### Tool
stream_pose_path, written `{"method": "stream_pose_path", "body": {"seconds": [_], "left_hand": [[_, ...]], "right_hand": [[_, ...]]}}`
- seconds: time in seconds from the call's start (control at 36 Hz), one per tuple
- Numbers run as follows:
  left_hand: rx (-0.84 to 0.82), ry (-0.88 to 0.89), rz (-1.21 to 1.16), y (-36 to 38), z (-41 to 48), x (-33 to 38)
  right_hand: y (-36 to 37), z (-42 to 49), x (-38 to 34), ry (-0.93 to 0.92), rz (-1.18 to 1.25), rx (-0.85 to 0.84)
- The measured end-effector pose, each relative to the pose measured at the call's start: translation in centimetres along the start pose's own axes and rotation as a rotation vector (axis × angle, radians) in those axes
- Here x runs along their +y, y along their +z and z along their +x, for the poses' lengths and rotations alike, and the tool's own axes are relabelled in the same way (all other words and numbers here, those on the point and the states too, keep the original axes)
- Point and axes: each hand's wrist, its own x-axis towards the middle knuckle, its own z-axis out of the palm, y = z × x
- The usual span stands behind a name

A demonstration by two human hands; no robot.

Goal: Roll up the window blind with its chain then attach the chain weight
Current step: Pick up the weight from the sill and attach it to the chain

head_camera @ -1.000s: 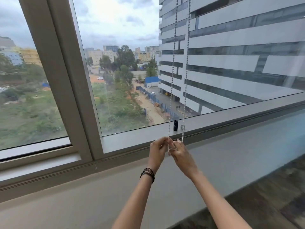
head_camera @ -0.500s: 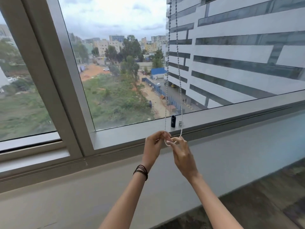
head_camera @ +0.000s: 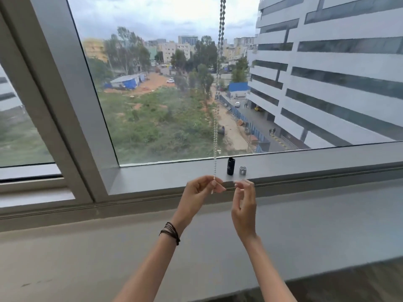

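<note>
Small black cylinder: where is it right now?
In the head view the small black cylinder stands upright on the grey window sill, just right of the hanging beaded chain, a small silver cap beside it on its right.

Upper-storey indoor room, office-like. Evidence: large grey metal-framed window [head_camera: 72, 105] over deep grey sill [head_camera: 305, 167]; 2 o'clock, white multi-storey block with dark window bands [head_camera: 331, 62]; 11 o'clock, scrubland [head_camera: 157, 127] and street [head_camera: 246, 115] seen from above.
</note>
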Motion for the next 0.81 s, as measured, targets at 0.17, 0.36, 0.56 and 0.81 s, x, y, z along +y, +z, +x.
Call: {"method": "stream_pose_path", "body": {"seconds": [0.17, 0.36, 0.56, 0.81], "left_hand": [[0.091, -0.027, 0.042, 0.5, 1.1, -1.2], [0.168, -0.068, 0.053, 1.7, 1.7, -2.0], [0.227, -0.039, 0.068, 2.7, 2.3, -2.3], [0.296, -0.081, 0.086, 2.4, 2.4, -3.3]], "right_hand": [[1.0, 2.8, 2.5, 0.11, -0.024, -0.081], [2.0, 5.6, 4.1, 0.225, -0.066, -0.241], [3.0, 7.3, 5.3, 0.231, -0.066, -0.289], [4.1, 8.2, 6.4, 0.246, -0.107, -0.289]]}}
